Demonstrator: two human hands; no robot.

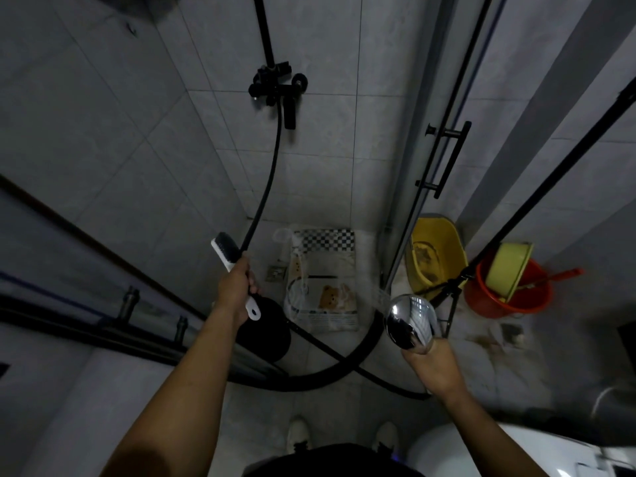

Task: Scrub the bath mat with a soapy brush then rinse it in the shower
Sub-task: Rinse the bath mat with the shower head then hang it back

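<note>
The bath mat (pixel 332 270), pale with a checkered top band and a bear print, lies flat on the shower floor. My left hand (pixel 237 287) grips the white handle of a scrub brush (pixel 225 251), black bristles pointing up, left of the mat. My right hand (pixel 432 361) holds a chrome shower head (pixel 409 320) to the right of the mat; a water spray runs from it toward the mat. A black hose (pixel 268 180) loops from the wall tap down across the floor in front of the mat.
A black shower tap (pixel 278 87) is on the tiled wall. A glass door with a black handle (pixel 447 160) stands right. Outside it sit a yellow bucket (pixel 435 256) and a red basin (pixel 507 294). A black round object (pixel 265 328) is below my left hand. A floor drain (pixel 276 273) lies left of the mat.
</note>
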